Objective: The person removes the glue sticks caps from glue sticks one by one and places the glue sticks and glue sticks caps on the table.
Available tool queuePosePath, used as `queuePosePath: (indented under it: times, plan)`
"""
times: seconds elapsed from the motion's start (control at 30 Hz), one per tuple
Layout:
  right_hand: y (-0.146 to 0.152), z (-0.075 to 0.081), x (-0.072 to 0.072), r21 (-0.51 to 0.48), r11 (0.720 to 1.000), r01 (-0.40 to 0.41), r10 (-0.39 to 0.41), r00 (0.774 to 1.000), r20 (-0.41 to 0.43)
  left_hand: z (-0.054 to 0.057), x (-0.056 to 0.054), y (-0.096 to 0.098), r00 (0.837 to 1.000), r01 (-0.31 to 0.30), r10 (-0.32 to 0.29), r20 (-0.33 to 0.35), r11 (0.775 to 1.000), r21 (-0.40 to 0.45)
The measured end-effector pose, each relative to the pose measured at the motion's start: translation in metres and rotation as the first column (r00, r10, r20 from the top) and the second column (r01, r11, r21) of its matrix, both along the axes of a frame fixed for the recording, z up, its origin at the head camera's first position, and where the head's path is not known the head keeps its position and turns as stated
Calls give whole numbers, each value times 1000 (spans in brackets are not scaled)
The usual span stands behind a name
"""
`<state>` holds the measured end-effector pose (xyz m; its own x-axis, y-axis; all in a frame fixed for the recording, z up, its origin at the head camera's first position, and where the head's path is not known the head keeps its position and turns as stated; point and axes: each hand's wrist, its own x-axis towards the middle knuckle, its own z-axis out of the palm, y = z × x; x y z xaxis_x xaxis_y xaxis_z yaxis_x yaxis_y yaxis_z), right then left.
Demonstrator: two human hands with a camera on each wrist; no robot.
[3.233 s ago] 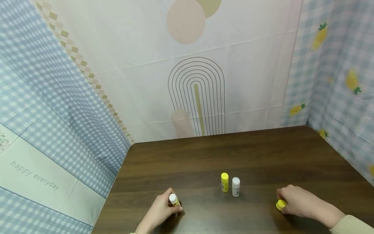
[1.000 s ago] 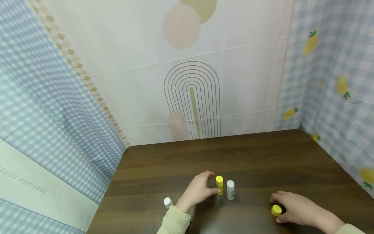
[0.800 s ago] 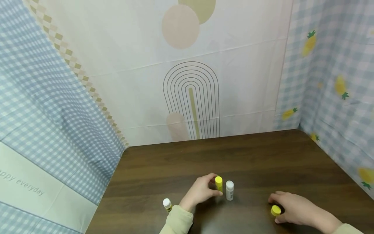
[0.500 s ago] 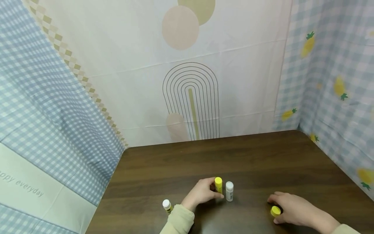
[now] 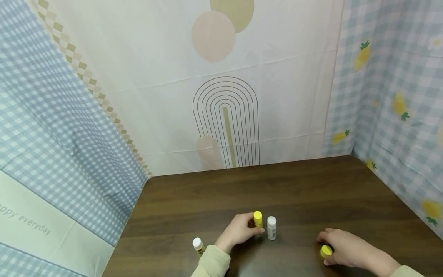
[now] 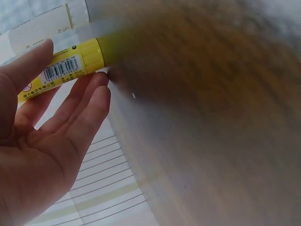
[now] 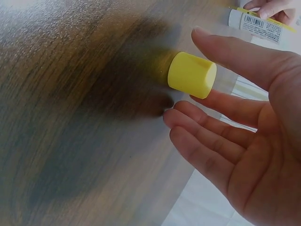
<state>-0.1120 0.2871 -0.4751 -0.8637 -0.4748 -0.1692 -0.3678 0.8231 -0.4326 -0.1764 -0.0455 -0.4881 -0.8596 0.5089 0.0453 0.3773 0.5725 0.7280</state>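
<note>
My left hand (image 5: 240, 231) grips an upright yellow glue stick (image 5: 257, 218) between thumb and fingers. The left wrist view shows the thumb across the barrel of this glue stick (image 6: 63, 68) and the fingers along its other side. Just right of it stands a white glue stick (image 5: 271, 228). Further right, my right hand (image 5: 351, 246) curves loosely around a short yellow cap (image 5: 326, 251) on the table. In the right wrist view, the thumb stands apart from the yellow cap (image 7: 190, 75), and the fingers are relaxed behind and below it.
A glue stick with a white cap and yellow label (image 5: 198, 245) stands beside my left sleeve (image 5: 212, 261), which partly covers it. The dark wooden table (image 5: 207, 196) ends at a patterned cloth (image 5: 166, 115) behind and checked cloths at the sides.
My left hand has let go of the white-capped glue stick, moved right and taken hold of the yellow one. My right hand has loosened its fingers from the yellow cap.
</note>
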Motion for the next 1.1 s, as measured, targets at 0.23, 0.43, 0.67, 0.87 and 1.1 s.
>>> queuePosePath:
  times: [0.23,0.43,0.67,0.87,1.1]
  plan:
    - [-1,2,-1,-12,1000,9,-8,1000,27,19,0,-9,987,-32,29,-161,999,-17]
    - [-1,4,-2,-27,999,29,-27,997,75,63,1,-21,893,-104,39,-448,987,-121]
    - [1,3,-3,-40,999,31,-26,994,105,103,16,-33,740,-269,89,-667,948,-171]
    - [0,5,-4,-34,999,19,-16,997,79,111,25,-34,629,-346,104,-770,925,-158]
    - [-4,10,-1,-37,998,52,-48,995,92,111,30,-32,546,-398,94,-833,904,-159]
